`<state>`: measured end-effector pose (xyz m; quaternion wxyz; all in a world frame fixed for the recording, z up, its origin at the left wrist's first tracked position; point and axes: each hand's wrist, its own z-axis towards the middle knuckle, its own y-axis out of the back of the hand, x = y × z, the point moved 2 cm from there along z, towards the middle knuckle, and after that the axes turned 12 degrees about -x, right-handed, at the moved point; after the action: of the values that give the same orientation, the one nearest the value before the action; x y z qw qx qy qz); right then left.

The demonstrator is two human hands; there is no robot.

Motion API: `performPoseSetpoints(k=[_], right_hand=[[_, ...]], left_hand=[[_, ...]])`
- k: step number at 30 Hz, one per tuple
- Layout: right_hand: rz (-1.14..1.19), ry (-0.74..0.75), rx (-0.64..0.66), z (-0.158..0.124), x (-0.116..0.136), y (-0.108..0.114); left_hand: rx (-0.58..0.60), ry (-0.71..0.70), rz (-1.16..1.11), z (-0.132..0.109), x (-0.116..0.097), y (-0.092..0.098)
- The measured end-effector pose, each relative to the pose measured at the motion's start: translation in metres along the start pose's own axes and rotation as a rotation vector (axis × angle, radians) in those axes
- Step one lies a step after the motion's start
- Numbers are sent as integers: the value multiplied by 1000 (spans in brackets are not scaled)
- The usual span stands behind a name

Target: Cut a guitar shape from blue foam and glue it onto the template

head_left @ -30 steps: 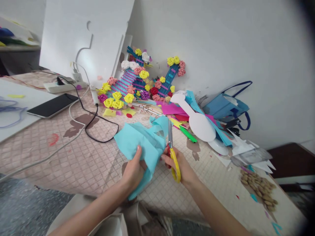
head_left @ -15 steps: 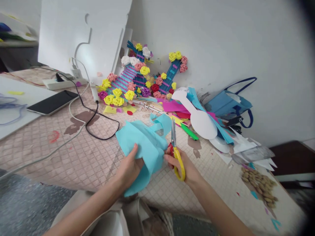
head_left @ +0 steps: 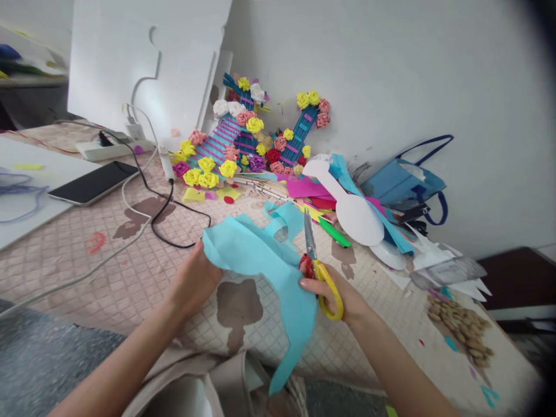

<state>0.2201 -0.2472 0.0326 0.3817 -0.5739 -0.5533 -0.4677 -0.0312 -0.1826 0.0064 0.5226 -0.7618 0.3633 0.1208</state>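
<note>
A cut sheet of light blue paper (head_left: 278, 266) is held up over the table's near side, with a long strip hanging down on the right. My left hand (head_left: 197, 281) is closed on its left end, the fingers partly behind the sheet. In my right hand (head_left: 343, 298) is a pair of scissors (head_left: 329, 289) with yellow and red handles, blades pointing up and away. The right fingertips lie at the paper's right edge; whether they also pinch it I cannot tell. A curled light blue strip (head_left: 282, 223) lies just behind the sheet.
Flower-covered paper models (head_left: 221, 139) stand against the wall. A white guitar-shaped cutout (head_left: 358, 217), a green marker (head_left: 334, 232) and coloured paper lie to the right, near a blue bag (head_left: 402, 182) and peanuts (head_left: 460, 327). Leftward are a tablet (head_left: 93, 182) and cables (head_left: 150, 223).
My left hand has moved left and regripped the paper at its left end. The sheet has opened out, its strip now hanging lower. My right hand with the scissors shifted slightly right.
</note>
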Motion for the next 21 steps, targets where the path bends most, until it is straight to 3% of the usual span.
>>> performPoseSetpoints(k=[3, 7, 9, 14, 17, 21], right_hand=[[-76, -24, 32, -2, 2, 11], [-195, -48, 70, -6, 7, 21], [-229, -46, 98, -7, 10, 25], [-305, -56, 161, -4, 16, 33], [-319, -62, 165, -1, 17, 36], [-363, -37, 177, 1, 12, 39]], left_hand=[[-55, -18, 69, 17, -24, 7], [-122, 35, 334, 42, -42, 12], [-80, 41, 491, 52, -47, 12], [60, -161, 843, 72, -59, 1], [102, -199, 944, 86, -61, -9], [137, -149, 955, 101, -60, -23]])
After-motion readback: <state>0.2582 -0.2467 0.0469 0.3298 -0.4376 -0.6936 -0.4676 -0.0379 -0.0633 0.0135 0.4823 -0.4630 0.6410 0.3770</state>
